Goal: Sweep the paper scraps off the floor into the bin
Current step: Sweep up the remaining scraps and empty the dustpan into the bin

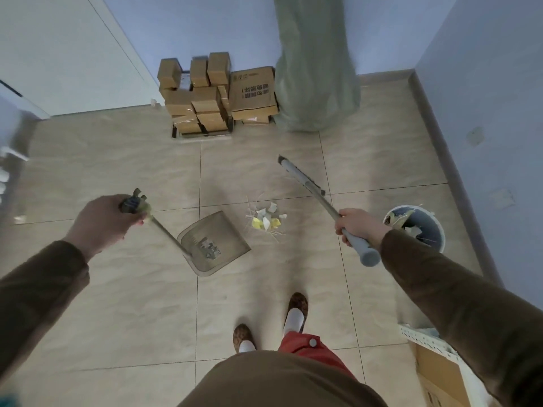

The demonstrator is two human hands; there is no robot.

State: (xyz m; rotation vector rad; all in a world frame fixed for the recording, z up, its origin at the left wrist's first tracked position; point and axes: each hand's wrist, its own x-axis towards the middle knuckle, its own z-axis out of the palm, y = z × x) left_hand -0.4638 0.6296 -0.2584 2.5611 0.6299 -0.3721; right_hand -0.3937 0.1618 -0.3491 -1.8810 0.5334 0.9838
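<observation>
A small heap of white and yellow paper scraps point(268, 219) with thin sticks lies on the tiled floor in the middle. My left hand point(108, 220) grips the top of a long-handled dustpan point(213, 244), whose tray rests on the floor just left of the scraps. My right hand point(357, 226) holds the grey handle of a broom point(302, 179); its narrow head sits beyond and to the right of the heap. A white bin point(435, 239) with scraps inside stands at the right, behind my right forearm.
Stacked cardboard boxes point(211, 95) stand against the back wall, beside a green curtain point(317, 80) reaching the floor. A wall runs along the right. An open cardboard box point(437, 374) sits at the lower right. My feet point(270, 321) are just behind the heap.
</observation>
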